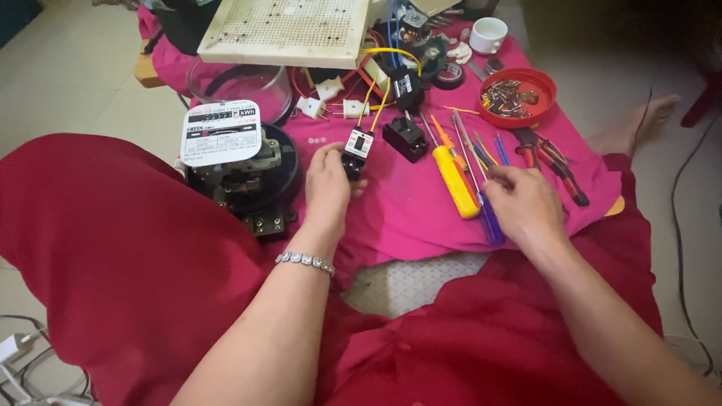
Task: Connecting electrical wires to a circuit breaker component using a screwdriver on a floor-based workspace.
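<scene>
Item: breaker (358, 147), a small black box with a white label face and a red mark, yellow wires (374, 98) running out of its top toward the clutter behind.

Location: held just above the pink cloth (406, 210), beside a second black block (406, 138) and right of the round meter (241, 162).

Handling, as judged: light, rigid moulded plastic, not slippery, unlikely to crush. The wired end is the weak point, so pulling on it would strain the connections. Best taken by the two long flat sides, low on the body, away from the wires and label face.

Left hand (329, 184): grip narrow, thumb and fingers pinching the breaker by its lower body, label face turned up toward the camera. A beaded bracelet (304, 262) sits at the wrist.

Right hand (524, 201): fingers curled loosely over the row of screwdrivers (470, 169), touching a blue handle (490, 218). Whether it has actually closed on one cannot be told.

Nearby: yellow screwdriver (456, 180) just left of the right hand; red-handled pliers (553, 162) to its right; red dish (517, 96) of screws behind; white cup (488, 34); perforated white board (286, 30) at the top; roll of black tape (450, 75).
</scene>
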